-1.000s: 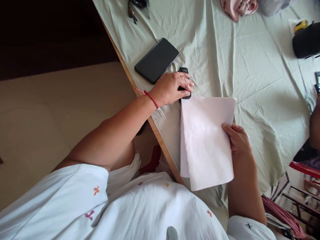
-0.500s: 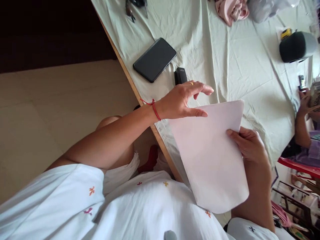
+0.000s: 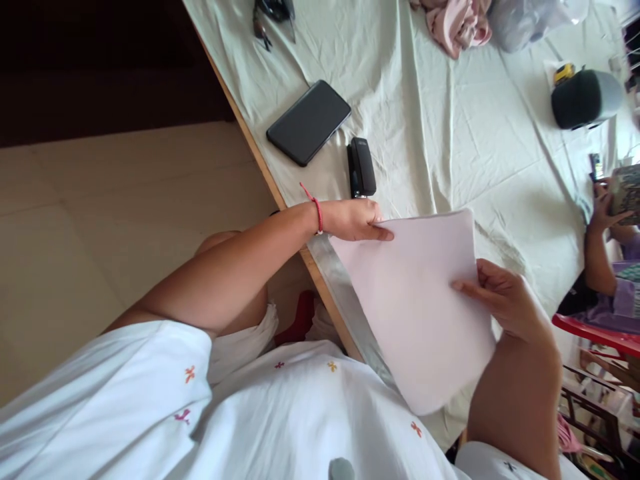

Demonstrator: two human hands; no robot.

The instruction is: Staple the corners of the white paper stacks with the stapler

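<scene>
A pale sheaf of paper [image 3: 420,300] with rounded corners is held tilted above the table's front edge. My left hand [image 3: 357,219], with a red string at the wrist, pinches its upper left edge, thumb on top and fingers underneath. At the right edge, my right hand [image 3: 500,290] grips it too, the thumb lying on the top face. How many sheets there are, I cannot tell. Just beyond my left hand lies a black stapler [image 3: 362,167], and past that a black smartphone [image 3: 310,123] rests face up.
A pale cloth [image 3: 420,160] covers the table. Sunglasses [image 3: 273,13], a pink cloth [image 3: 460,27], a plastic bag [image 3: 525,23], a yellow tape measure [image 3: 564,73] and a dark rounded case [image 3: 583,99] lie farther back. At right, another person's hands [image 3: 605,207] hold a patterned object.
My left hand has come down from above the paper and closed on its upper left edge, uncovering the stapler. My right hand keeps its hold at the right edge.
</scene>
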